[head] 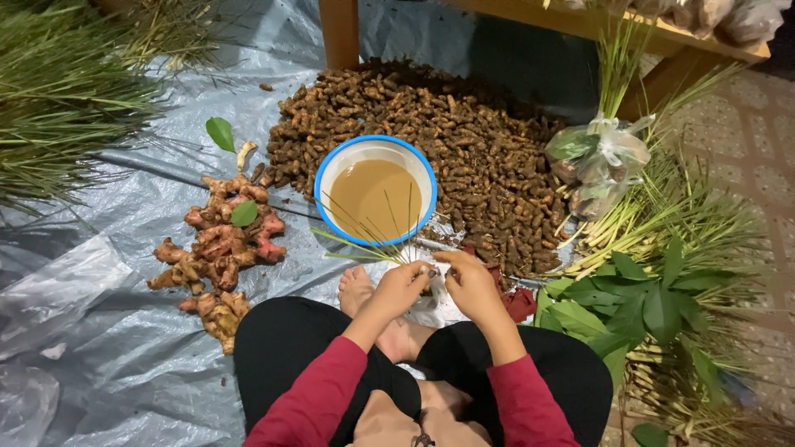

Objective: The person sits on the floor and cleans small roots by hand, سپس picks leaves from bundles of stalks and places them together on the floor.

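1. Left hand (403,285) and right hand (469,284) meet over the lap, fingers pinched on a small root piece (434,272) too hidden to identify; holding it close keeps it steady.
2. Thin green blades (364,232) trail from the left hand across the blue-rimmed bowl (428,178) of brown water, just ahead within reach.
3. Turmeric heap (464,141) crowds behind, ginger pile (219,248) lies left, leafy bundles (654,298) right; bare tarp (108,331) lies far left.

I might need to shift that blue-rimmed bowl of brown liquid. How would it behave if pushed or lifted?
The bowl looks nearly full, so it is probably heavy for its size and apt to slosh or spill. It sits on a wrinkled plastic sheet, so a push may drag or tip it. Thin grass blades across its rim would likely just flop off.
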